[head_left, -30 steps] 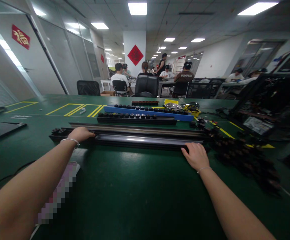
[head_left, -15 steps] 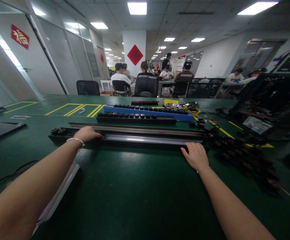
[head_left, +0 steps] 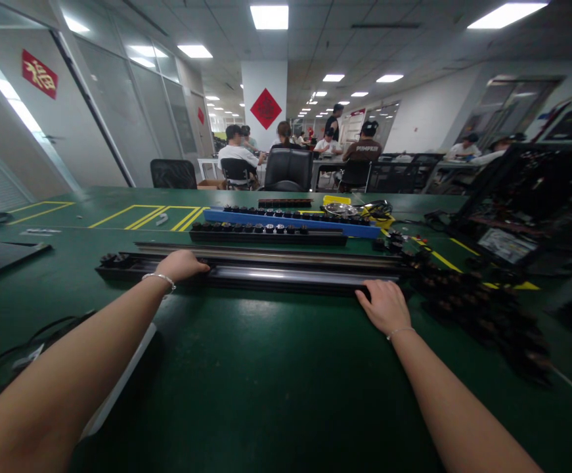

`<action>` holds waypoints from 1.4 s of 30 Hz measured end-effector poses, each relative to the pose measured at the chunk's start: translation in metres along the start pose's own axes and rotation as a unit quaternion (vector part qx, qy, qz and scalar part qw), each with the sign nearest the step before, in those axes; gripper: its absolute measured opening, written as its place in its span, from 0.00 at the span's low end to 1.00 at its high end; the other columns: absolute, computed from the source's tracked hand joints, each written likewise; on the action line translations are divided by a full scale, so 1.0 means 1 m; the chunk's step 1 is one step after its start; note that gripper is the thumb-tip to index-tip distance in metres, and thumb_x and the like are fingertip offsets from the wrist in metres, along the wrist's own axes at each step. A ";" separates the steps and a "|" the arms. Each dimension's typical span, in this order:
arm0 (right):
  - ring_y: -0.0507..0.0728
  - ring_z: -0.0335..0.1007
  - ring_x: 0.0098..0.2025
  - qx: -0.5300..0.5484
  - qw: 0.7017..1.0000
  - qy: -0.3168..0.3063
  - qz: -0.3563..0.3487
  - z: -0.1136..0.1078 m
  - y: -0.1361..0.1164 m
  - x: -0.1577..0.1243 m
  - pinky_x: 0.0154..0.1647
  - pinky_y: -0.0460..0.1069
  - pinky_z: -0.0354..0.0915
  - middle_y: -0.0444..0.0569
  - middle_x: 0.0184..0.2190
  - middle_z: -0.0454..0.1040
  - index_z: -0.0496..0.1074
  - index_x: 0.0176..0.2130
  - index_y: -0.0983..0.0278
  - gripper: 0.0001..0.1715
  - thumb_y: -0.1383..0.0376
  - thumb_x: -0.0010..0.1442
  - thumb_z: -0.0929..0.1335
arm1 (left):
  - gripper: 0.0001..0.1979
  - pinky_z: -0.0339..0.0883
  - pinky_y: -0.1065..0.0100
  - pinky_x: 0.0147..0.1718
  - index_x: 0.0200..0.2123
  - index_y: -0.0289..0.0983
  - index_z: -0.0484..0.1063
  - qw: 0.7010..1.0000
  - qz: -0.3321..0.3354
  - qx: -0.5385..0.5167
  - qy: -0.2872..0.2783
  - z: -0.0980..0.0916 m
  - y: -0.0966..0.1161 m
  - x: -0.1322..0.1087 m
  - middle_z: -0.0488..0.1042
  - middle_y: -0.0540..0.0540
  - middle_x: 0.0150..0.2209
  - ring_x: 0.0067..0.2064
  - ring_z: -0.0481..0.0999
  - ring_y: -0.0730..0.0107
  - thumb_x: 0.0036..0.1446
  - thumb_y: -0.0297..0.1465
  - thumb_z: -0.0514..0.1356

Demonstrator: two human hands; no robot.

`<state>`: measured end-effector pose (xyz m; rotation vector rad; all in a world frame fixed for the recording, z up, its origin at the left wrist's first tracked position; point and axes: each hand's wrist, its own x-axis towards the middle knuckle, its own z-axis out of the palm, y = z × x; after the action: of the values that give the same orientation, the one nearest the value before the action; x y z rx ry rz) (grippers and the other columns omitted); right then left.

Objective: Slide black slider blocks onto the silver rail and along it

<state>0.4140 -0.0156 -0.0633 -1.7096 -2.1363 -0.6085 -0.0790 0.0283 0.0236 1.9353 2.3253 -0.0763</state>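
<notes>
A long black channel rail [head_left: 286, 277] with a shiny metallic inner face lies crosswise on the green table. Over its left half is my left hand [head_left: 181, 265], closed, its fingertips down in the channel; what they pinch there is hidden. My right hand [head_left: 387, 305] grips the rail near its right end, thumb on the front wall and fingers over the top. Small black parts [head_left: 113, 260] sit in the rail's left end, to the left of my left hand. Right behind lies a second dark rail [head_left: 266, 252], parallel to the first.
Further back stand a black rail [head_left: 266, 236] and a blue rail [head_left: 359, 230], both holding rows of small black parts. A heap of black parts [head_left: 483, 315] spreads on the right. A metal bowl [head_left: 339, 209] stands behind. Several people sit at distant tables.
My left hand has slid a little to the right along the channel. My right hand has stayed at the rail's right end.
</notes>
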 end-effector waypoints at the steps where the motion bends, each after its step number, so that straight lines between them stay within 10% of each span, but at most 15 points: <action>1: 0.59 0.64 0.39 0.002 1.000 0.001 0.000 0.000 0.000 0.000 0.48 0.55 0.55 0.53 0.37 0.73 0.71 0.40 0.65 0.21 0.54 0.62 0.57 | 0.23 0.59 0.68 0.27 0.20 0.37 0.74 1.000 0.001 -0.002 0.000 0.000 0.001 0.000 0.75 0.41 0.27 0.35 0.74 0.57 0.43 0.51 0.54; 42: 0.60 0.63 0.38 0.006 1.000 -0.002 0.000 0.003 0.002 0.001 0.46 0.55 0.55 0.54 0.35 0.73 0.71 0.40 0.65 0.22 0.54 0.61 0.57 | 0.23 0.62 0.67 0.29 0.27 0.37 0.77 0.998 -0.012 -0.049 0.047 0.012 0.045 -0.013 0.77 0.39 0.30 0.37 0.76 0.54 0.43 0.51 0.56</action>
<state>0.4158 -0.0131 -0.0651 -1.7063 -2.1375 -0.5920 -0.0314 0.0222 0.0150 1.9032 2.3627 0.1266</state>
